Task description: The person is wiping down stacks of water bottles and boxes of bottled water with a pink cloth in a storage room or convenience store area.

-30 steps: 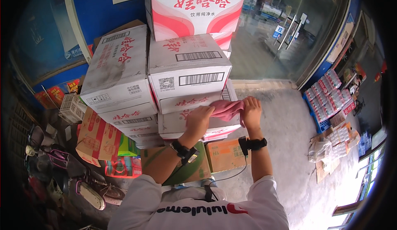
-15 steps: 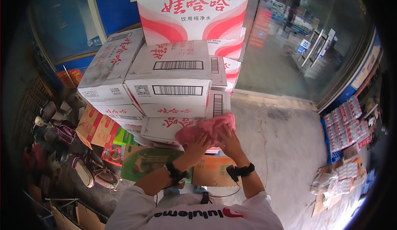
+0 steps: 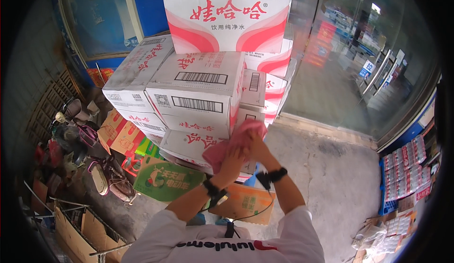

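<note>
A crumpled pink cloth (image 3: pixel 218 153) lies against the near right edge of a white carton (image 3: pixel 187 144) low in the stack. My left hand (image 3: pixel 231 163) is on the cloth, its fingers bent into the folds. Close beside it, my right hand (image 3: pixel 256 147) grips the cloth's right part, its fingertips partly hidden by the fabric. Above the cloth sits another white carton (image 3: pixel 191 104) with a barcode and red print. A tall white and pink carton (image 3: pixel 227 22) stands on top at the back.
A glass door (image 3: pixel 350 74) with metal handles is behind on the right. Wrapped packs of cans (image 3: pixel 404 168) stand on a blue crate at the far right. Bicycles (image 3: pixel 106 180) are at the left. Flattened green cardboard (image 3: pixel 165 178) lies near my left forearm, brown cardboard (image 3: pixel 248 206) between my arms.
My hands have drawn closer together, and the cloth is more bunched. My right hand has shifted slightly left and its fingers, spread before, are now bent around the cloth. The view has turned a little.
</note>
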Tool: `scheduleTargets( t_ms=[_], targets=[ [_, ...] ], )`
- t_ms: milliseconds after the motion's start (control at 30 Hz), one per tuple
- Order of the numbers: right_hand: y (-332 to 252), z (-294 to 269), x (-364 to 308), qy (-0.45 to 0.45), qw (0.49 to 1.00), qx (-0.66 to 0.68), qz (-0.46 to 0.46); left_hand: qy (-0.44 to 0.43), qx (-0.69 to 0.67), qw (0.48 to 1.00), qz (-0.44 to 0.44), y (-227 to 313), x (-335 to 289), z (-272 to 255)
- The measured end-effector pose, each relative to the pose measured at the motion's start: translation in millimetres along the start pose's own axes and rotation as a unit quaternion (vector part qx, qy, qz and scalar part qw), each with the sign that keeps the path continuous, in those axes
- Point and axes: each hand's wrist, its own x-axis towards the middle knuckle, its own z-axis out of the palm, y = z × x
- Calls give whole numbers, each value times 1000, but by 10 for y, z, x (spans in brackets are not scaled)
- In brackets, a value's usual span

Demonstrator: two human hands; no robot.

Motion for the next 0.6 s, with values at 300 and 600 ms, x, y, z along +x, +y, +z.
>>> scheduleTargets(
  t_ms=[300,600],
  targets=[
    [272,161,166,-107,993,40,-10,32,-165,984,-56,187,-161,-230],
    [1183,522,582,-72,995,-54,-33,87,-136,986,-47,-26,568,-177]
  ],
)
